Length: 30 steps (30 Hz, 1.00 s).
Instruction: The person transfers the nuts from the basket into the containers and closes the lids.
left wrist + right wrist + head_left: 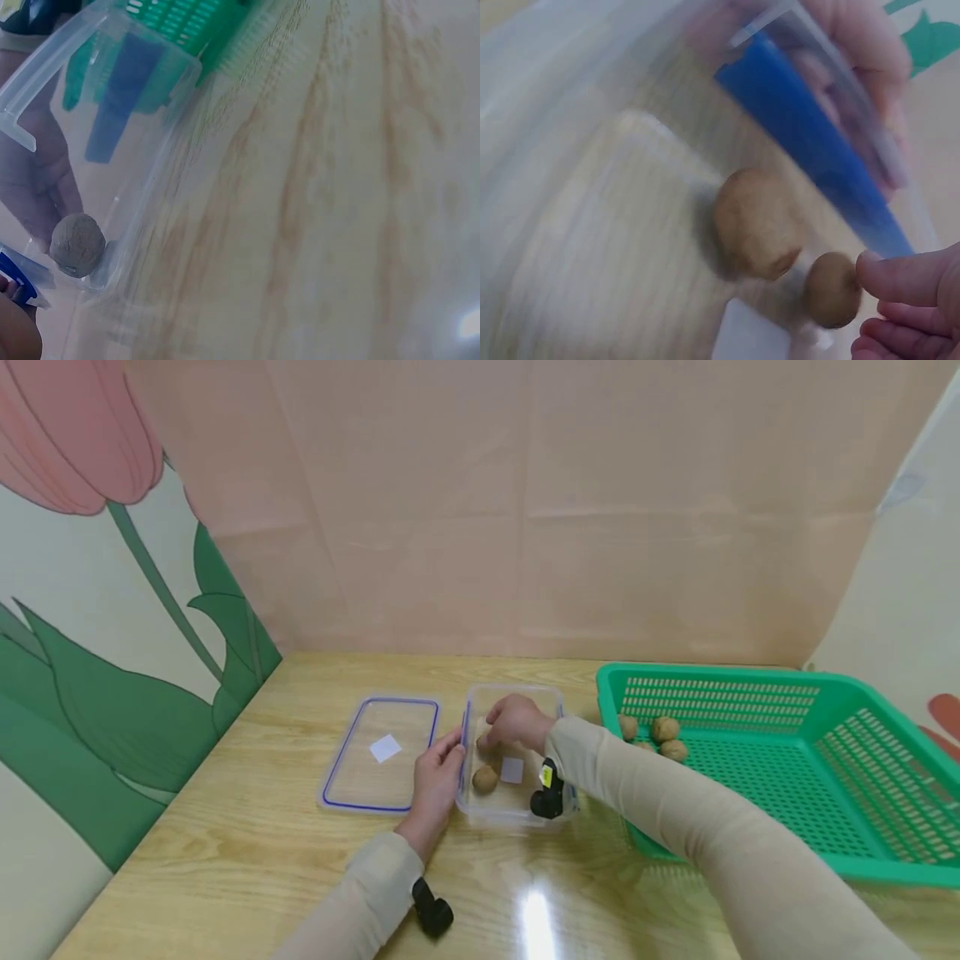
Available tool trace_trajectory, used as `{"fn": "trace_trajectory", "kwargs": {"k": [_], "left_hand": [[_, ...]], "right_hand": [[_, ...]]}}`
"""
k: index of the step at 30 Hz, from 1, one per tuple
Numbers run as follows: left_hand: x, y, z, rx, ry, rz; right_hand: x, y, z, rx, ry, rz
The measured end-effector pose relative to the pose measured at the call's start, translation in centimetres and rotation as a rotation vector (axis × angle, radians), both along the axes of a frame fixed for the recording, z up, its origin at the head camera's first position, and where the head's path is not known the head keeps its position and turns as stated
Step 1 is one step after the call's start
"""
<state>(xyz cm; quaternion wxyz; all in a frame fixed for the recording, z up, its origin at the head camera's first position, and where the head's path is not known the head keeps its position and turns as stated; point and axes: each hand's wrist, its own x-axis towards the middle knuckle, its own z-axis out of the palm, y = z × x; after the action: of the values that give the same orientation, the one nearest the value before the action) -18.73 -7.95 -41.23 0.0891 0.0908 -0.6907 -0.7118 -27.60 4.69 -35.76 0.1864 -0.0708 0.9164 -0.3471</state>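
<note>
In the head view's lower centre, the left hand (pixel 437 778) is gripping the clear container (pixel 498 816). Inside, the right hand (pixel 517 723) is touching a walnut (pixel 831 291); whether it is pinching, I cannot tell.

Left arm (pixel 367 893) extended in from seven o'clock, left hand (pixel 438 777) pointing toward one o'clock, its fingers (pixel 448 746) mostly straight, right arm (pixel 690 797) slanting in from four o'clock, right hand (pixel 519 723) at two o'clock from the left, thumb (pixel 906 279) straight, other fingers (pixel 909 341) loosely bent.
</note>
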Motion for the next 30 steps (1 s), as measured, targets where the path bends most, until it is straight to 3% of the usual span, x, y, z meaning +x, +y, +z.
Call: {"fn": "trace_trajectory", "kwargs": {"k": [4,7,16,23,30], "left_hand": [[0.1,-0.1,-0.3,0.017,0.007,0.006],[0.5,-0.1,0.4,0.018,0.006,-0.001],[-0.2,-0.1,-0.2,0.007,0.022,0.000],[0.1,-0.1,0.1,0.022,0.006,-0.001],[0.1,0.0,0.0,0.018,0.005,0.010]], "right_hand": [[0.1,-0.1,0.9,-0.085,-0.029,-0.020],[0.3,0.0,1.9,-0.165,-0.060,-0.027],[0.7,1.6,5.7,-0.321,-0.044,0.009],[0.7,5.1,8.4,-0.463,-0.055,0.019],[1.1,9.4,8.5,-0.463,0.020,0.089]]}}
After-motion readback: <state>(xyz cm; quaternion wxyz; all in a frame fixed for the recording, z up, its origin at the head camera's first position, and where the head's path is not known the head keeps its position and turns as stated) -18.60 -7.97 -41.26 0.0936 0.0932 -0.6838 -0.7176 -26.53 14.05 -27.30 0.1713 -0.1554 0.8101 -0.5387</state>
